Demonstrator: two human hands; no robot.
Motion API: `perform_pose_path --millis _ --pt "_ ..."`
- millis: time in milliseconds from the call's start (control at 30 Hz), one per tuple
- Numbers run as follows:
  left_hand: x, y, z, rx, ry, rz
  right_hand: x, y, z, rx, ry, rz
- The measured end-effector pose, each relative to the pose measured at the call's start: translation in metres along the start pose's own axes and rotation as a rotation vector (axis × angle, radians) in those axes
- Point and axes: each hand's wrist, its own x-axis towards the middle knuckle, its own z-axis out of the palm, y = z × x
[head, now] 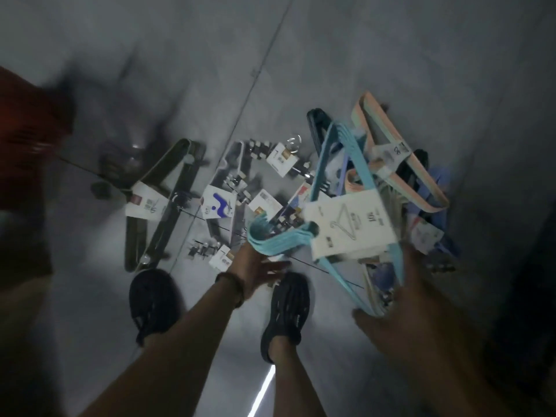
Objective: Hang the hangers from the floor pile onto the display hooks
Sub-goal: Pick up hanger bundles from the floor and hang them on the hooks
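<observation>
A bundle of light-blue hangers (270, 245) with a white card label (352, 227) is lifted above the floor pile. My right hand (400, 299) grips the bundle's lower corner between thumb and fingers. Just beneath the bundle's hook ends is my left hand (258, 269), fingers stretched out and touching or nearly touching them. The pile on the grey floor includes dark olive hangers (168, 191), black clip hangers with tags (234, 182), peach-pink hangers (391, 139) and blue-purple hangers (439, 182). No display hooks are in view. The picture is motion-blurred.
My two black shoes (153, 299) (288, 305) stand just before the pile. A blurred red-brown shape (27, 115) fills the left edge. Open grey floor (301, 55) lies beyond the pile. A dark area borders the right edge.
</observation>
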Motion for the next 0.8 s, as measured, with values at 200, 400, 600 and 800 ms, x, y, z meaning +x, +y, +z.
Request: perform_pose_path --millis 200,400,600,800 --pt "-0.05 0.034 -0.049 -0.456 0.099 0.175 0.028 -0.124 0.089 0.154 0.016 -0.114" --pt "-0.027 0.062 -0.125 -0.22 0.364 0.241 0.035 -0.241 0.18 0.272 -0.047 -0.188" --pt "-0.002 0.105 -0.227 -0.028 0.531 0.272 0.068 -0.3 0.231 0.672 -0.552 -0.198" --pt "0.057 0.117 -0.351 0.7 0.742 0.119 0.141 -0.365 0.258 0.737 -0.643 -0.013"
